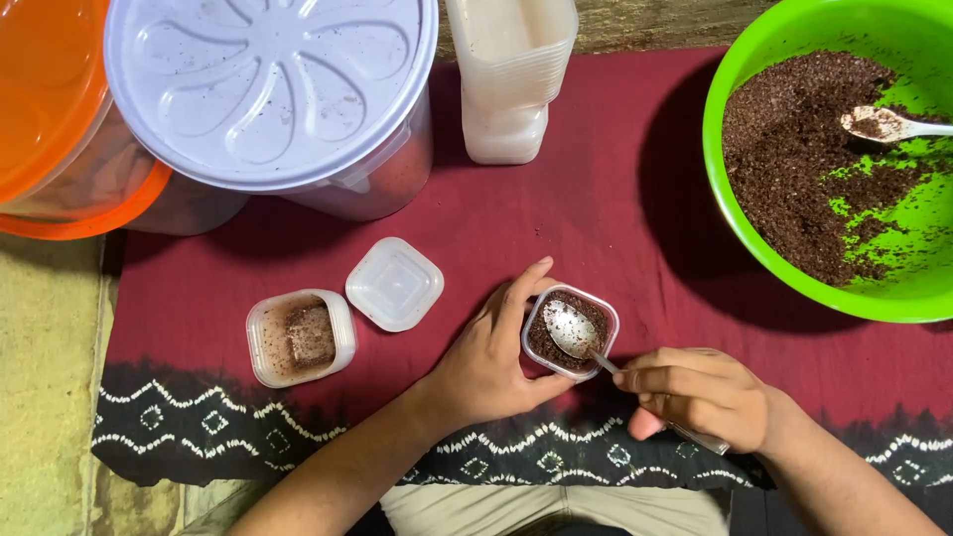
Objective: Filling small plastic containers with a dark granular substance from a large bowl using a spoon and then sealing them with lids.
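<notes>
1. A small clear tub [569, 334] filled with dark brown crumbs is steadied on the red patterned cloth [596, 218] by the left hand [491, 357], fingers wrapped around its side.
2. A metal spoon [581, 335] is gripped by the right hand [700, 395], its bowl pressed flat on the crumbs inside the tub.
3. To the left, a second small tub [300, 337] with a brown block inside is seen, a square lid [394, 283] just beside it.
4. At upper right, a green bowl [754, 89] of crumbs is seen, a white spoon [888, 124] resting in it.
5. Behind, a stack of empty tubs [509, 79] and two large lidded containers [273, 99] are set.
</notes>
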